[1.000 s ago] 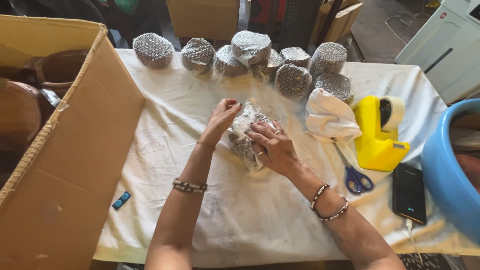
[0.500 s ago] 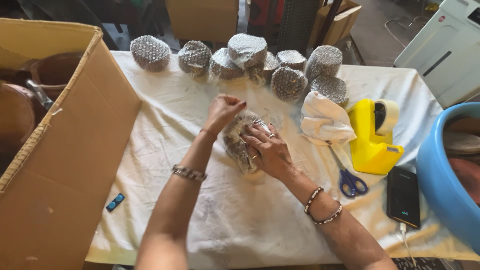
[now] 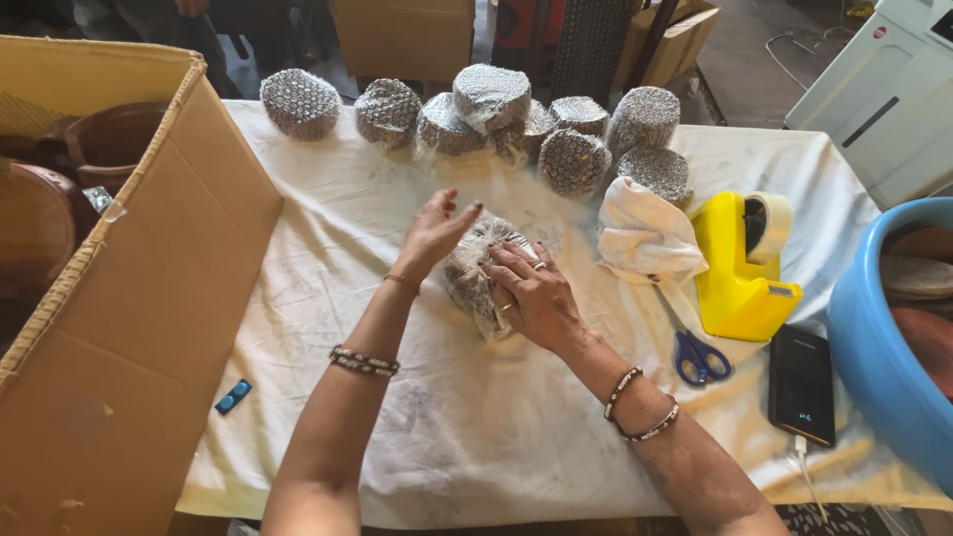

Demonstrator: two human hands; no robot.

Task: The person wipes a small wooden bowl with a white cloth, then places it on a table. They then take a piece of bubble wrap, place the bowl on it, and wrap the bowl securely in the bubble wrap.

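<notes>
A small object wrapped in clear bubble wrap [image 3: 475, 280] lies in the middle of a white cloth [image 3: 496, 417] on the table. My right hand [image 3: 532, 294] rests on top of it and presses it down, fingers spread over the wrap. My left hand [image 3: 434, 231] hovers just left of the bundle with its fingers open and straight, holding nothing. Both wrists wear beaded bracelets.
Several bubble-wrapped bundles [image 3: 491, 96] line the far edge. A crumpled white cloth [image 3: 643, 236], yellow tape dispenser [image 3: 740, 263], blue-handled scissors [image 3: 695, 349] and a black phone [image 3: 801, 383] lie at right, beside a blue tub [image 3: 874, 337]. A large open cardboard box [image 3: 149, 268] stands at left.
My left hand has lifted off the bundle and opened beside it. My right hand has stayed on the bundle, which has shifted slightly on the cloth.
</notes>
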